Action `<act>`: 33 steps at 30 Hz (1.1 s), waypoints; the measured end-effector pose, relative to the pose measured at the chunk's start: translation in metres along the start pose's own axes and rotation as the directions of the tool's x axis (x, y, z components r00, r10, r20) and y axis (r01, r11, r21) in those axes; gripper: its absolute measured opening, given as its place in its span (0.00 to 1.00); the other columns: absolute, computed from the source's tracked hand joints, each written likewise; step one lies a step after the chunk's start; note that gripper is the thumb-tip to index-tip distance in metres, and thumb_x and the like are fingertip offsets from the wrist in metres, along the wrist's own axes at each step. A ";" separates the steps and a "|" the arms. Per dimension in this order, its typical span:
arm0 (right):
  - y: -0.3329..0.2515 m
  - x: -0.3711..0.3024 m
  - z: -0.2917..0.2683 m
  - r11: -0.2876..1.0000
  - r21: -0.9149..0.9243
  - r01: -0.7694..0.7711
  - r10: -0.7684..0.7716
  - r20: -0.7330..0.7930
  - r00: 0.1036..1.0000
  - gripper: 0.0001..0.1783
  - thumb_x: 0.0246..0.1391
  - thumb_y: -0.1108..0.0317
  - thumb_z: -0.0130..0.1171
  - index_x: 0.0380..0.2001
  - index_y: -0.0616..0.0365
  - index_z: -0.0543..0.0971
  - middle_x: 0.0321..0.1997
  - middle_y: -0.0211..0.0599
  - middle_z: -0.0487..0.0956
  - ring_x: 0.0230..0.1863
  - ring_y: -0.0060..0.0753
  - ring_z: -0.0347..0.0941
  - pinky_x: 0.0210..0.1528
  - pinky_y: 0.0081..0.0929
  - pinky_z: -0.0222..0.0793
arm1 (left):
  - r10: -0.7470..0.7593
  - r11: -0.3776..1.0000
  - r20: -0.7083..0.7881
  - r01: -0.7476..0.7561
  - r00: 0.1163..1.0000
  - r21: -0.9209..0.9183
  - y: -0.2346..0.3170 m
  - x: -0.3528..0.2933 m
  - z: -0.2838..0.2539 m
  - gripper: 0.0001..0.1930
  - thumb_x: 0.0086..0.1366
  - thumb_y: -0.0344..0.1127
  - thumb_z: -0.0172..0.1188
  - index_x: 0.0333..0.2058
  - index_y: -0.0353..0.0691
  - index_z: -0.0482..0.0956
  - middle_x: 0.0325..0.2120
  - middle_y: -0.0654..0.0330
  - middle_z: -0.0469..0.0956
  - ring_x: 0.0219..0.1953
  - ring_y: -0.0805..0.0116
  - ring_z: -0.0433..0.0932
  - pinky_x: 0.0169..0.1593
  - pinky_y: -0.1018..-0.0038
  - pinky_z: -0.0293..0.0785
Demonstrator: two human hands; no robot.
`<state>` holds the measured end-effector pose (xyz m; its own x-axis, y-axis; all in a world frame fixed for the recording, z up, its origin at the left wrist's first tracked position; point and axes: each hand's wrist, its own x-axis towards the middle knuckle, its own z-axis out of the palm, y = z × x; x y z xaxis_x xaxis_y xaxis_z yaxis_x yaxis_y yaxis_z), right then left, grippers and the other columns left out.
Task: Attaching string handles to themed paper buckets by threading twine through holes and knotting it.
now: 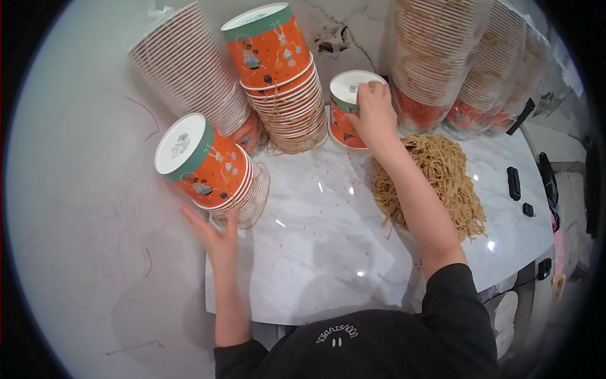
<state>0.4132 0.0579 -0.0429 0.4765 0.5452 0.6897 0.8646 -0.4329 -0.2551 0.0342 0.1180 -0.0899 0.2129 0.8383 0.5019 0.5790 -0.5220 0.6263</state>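
My right hand (377, 117) is closed on a short stack of orange paper buckets (346, 129), upside down with a green band and white base. Its fingers curl over the base's edge, and the thumb lies along the side. My left hand (218, 243) spreads its fingers by the lower end of another inverted bucket stack (218, 167); whether it presses on the stack I cannot tell. Tan cord loops hang about that stack's rims. Beneath my right forearm lies a big tangled pile of tan cords (451, 180).
A taller orange bucket stack (271, 57) with cords stands behind, beside a plastic-wrapped white-rimmed stack (189, 69). More wrapped stacks (435, 63) line the back right. Small dark objects (514, 183) lie on the right of the marbled table (328, 252), with red specks scattered across it.
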 end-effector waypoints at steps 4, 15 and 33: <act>-0.002 -0.008 -0.056 0.975 0.210 -0.071 0.037 0.163 0.986 0.27 0.40 0.67 0.78 0.40 0.61 0.72 0.46 0.44 0.74 0.49 0.52 0.73 0.49 0.45 0.75 | 0.127 0.991 -0.155 -0.131 0.980 -0.017 0.053 -0.042 -0.006 0.52 0.58 0.28 0.71 0.74 0.37 0.44 0.73 0.42 0.48 0.75 0.52 0.48 0.76 0.57 0.43; -0.014 -0.037 -0.159 0.243 0.828 -0.505 -0.157 0.547 0.822 0.25 0.47 0.75 0.76 0.31 0.54 0.64 0.55 0.39 0.75 0.50 0.22 0.74 0.48 0.26 0.79 | 0.137 0.308 0.507 0.450 0.851 -0.838 0.135 -0.057 0.007 0.19 0.67 0.23 0.65 0.55 0.32 0.74 0.49 0.56 0.81 0.51 0.71 0.80 0.55 0.74 0.78; 0.074 -0.027 -0.155 0.018 0.970 -0.243 0.132 0.238 0.962 0.17 0.69 0.65 0.58 0.57 0.58 0.73 0.55 0.32 0.80 0.53 0.25 0.76 0.54 0.34 0.74 | -0.179 0.626 0.310 0.351 0.934 -0.696 0.093 -0.109 -0.077 0.12 0.58 0.21 0.71 0.40 0.28 0.82 0.32 0.58 0.86 0.35 0.76 0.83 0.40 0.77 0.79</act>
<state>0.4397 -0.1005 0.0242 0.6110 0.6384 0.4682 0.0543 0.5562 -0.8293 0.0044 -0.0343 -0.0401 0.3395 0.9249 0.1714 -0.1108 -0.1416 0.9837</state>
